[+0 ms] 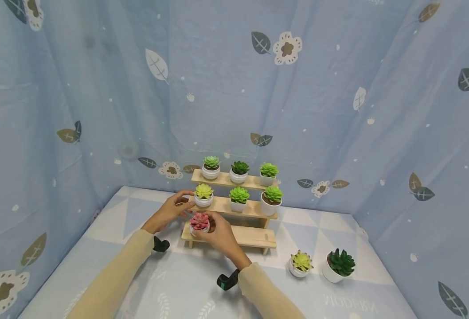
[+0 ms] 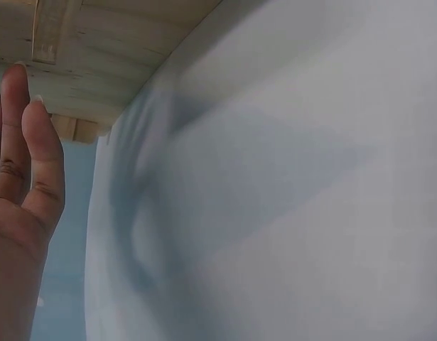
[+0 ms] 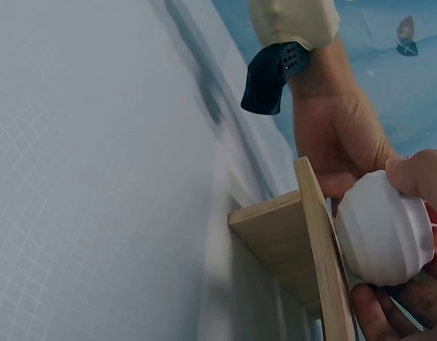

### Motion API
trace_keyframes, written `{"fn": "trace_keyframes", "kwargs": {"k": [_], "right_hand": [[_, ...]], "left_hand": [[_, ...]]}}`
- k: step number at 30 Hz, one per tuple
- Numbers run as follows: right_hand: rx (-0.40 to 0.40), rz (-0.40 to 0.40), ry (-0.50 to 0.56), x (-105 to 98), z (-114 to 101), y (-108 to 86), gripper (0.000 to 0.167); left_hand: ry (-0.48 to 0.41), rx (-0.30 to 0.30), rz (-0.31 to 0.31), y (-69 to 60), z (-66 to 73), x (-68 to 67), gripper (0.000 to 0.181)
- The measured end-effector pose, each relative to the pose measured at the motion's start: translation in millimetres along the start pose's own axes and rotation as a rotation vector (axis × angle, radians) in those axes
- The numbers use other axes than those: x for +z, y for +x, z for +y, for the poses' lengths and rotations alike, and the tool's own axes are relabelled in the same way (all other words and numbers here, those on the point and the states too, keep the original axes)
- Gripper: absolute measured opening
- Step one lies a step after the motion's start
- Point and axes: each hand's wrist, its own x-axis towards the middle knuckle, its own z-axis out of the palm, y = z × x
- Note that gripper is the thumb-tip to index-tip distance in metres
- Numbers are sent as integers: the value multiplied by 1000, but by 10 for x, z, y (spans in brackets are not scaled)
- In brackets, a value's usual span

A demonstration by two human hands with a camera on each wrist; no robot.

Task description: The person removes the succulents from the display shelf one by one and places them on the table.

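Observation:
In the head view my right hand (image 1: pixel 223 235) grips a pink succulent (image 1: pixel 199 220) in a white pot at the left end of the bottom tier of a wooden stand (image 1: pixel 254 236). The right wrist view shows the ribbed white pot (image 3: pixel 383 231) between thumb and fingers, beside the board's edge; whether it bears on the board I cannot tell. My left hand (image 1: pixel 171 212) is at the left end of the middle tier, close to a potted yellow-green succulent (image 1: pixel 204 195). Its visible fingers (image 2: pixel 42 138) are fairly straight below the wood in the left wrist view; no object shows in them.
Three potted succulents stand along the top tier (image 1: pixel 222 178); two more green ones (image 1: pixel 238 197) share the middle tier. Right of the stand, a red-tipped yellow-green succulent (image 1: pixel 299 263) and a dark green one (image 1: pixel 338 266) sit on the patterned tablecloth (image 1: pixel 186 283). A blue curtain (image 1: pixel 218 97) hangs behind.

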Motion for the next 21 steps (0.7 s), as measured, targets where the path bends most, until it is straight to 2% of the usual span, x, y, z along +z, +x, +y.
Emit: {"fn": "trace_keyframes", "kwargs": {"k": [7, 21], "right_hand": [[6, -10, 2, -35, -22, 4, 61], [-2, -35, 13, -131, -124, -52, 63]], "left_hand": [[-6, -13, 4, 5, 9, -8, 62], [-11, 9, -10, 7, -13, -12, 61]]}}
